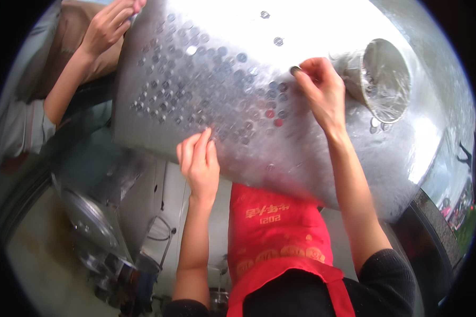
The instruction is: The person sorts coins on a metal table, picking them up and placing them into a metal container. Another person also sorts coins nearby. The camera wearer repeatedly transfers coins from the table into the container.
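Many small round discs (164,106) lie spread over a shiny metal tabletop (238,162); most look grey, a few are reddish. My right hand (325,91) is raised at the right of the spread, pinching a dark disc (295,70) between thumb and fingertips. Near the front edge of the table, my left hand (200,162) has its fingertips together with a small disc (211,139) at them, partly hidden. Right of my right hand, a metal container (361,79) lined with clear plastic holds some discs. A few more discs (374,122) lie beside its base.
At the upper left, another person's hand (107,29) is at the table's far left edge. Below the table on the left are a round metal lid (91,216) and other metal items. A red apron (279,237) touches or nears the front edge.
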The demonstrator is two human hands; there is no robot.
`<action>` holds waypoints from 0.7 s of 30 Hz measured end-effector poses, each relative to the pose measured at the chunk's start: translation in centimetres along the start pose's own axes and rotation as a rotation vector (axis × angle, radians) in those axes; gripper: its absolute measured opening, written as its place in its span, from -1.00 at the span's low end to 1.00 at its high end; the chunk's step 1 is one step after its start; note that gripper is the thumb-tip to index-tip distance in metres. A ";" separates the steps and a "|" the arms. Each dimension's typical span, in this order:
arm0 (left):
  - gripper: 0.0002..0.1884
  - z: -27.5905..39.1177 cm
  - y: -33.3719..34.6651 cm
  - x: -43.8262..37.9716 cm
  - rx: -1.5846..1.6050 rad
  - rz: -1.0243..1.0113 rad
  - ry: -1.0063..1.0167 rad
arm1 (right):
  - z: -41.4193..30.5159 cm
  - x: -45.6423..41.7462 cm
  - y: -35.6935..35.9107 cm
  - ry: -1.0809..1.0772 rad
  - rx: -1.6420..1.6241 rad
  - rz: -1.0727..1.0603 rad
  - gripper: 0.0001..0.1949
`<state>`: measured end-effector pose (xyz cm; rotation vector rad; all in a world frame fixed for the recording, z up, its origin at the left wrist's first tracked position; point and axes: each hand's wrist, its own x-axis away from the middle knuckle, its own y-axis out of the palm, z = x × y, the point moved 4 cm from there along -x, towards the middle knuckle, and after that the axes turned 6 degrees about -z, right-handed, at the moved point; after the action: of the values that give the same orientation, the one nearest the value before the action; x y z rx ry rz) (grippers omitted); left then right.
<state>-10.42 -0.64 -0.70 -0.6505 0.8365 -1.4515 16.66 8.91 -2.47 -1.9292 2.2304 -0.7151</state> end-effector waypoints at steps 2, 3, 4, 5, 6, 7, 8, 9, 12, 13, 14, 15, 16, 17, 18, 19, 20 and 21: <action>-0.71 0.2 -0.3 0.3 0.024 0.015 -0.044 | -1.0 -3.2 -0.1 -0.004 0.026 0.066 -0.78; -0.72 0.2 -0.4 0.8 0.043 0.016 -0.083 | -1.3 -4.4 0.0 0.008 0.052 0.093 -0.75; -0.74 0.5 -0.7 1.0 0.062 0.009 -0.125 | -1.6 -5.8 0.1 -0.007 0.073 0.096 -0.73; -0.74 0.8 -0.6 1.0 0.090 0.004 -0.143 | -1.5 -7.3 0.0 -0.033 0.043 0.105 -0.76; -0.75 1.0 -0.8 1.1 0.105 0.001 -0.165 | -2.0 -8.1 0.1 0.014 0.004 0.104 -0.76; -0.76 1.3 -0.8 0.9 0.122 -0.005 -0.184 | -2.3 -8.6 -0.2 0.063 -0.036 0.105 -0.76; -0.76 1.7 -0.7 0.4 0.126 -0.009 -0.168 | -2.4 -8.7 -0.7 -0.001 0.038 0.162 -0.76; -0.76 2.1 -0.5 0.0 0.129 -0.008 -0.155 | -1.8 -8.7 -0.9 -0.062 0.110 0.215 -0.76; -0.77 3.6 0.9 -0.8 0.168 -0.031 -0.084 | -0.8 -4.0 -1.1 -0.140 0.083 0.183 -0.80; -0.76 5.0 1.0 -1.3 0.124 -0.063 -0.042 | -0.9 -0.6 -0.7 -0.354 0.151 0.165 -0.85; -0.75 5.9 1.5 -1.6 0.140 -0.095 0.008 | -1.0 2.9 -0.5 -0.393 0.061 0.061 -0.87; -0.74 6.9 2.1 -2.1 0.156 -0.114 0.059 | -1.1 6.1 -0.9 -0.347 0.035 -0.088 -0.87; -0.72 8.2 2.7 -2.5 0.204 -0.132 0.070 | -0.1 9.0 -1.9 -0.338 0.030 -0.130 -0.86; -0.72 9.3 3.1 -2.8 0.267 -0.151 0.069 | 0.5 11.2 -3.9 -0.315 0.077 -0.089 -0.84; -0.72 10.7 3.7 -3.0 0.304 -0.198 0.086 | 1.7 12.4 -6.9 -0.237 0.155 0.018 -0.83; -0.71 11.9 4.2 -2.9 0.329 -0.243 0.097 | 3.0 13.7 -9.8 -0.159 0.222 0.116 -0.82; -0.72 13.3 5.0 -2.6 0.341 -0.293 0.138 | 4.6 14.2 -13.0 -0.072 0.283 0.204 -0.82; -0.72 14.7 5.7 -2.4 0.351 -0.342 0.178 | 6.1 14.2 -16.1 0.017 0.341 0.288 -0.81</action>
<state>5.00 0.35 3.34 -0.4134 0.5996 -1.9340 30.89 -7.69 1.87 -1.4168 2.1596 -0.9883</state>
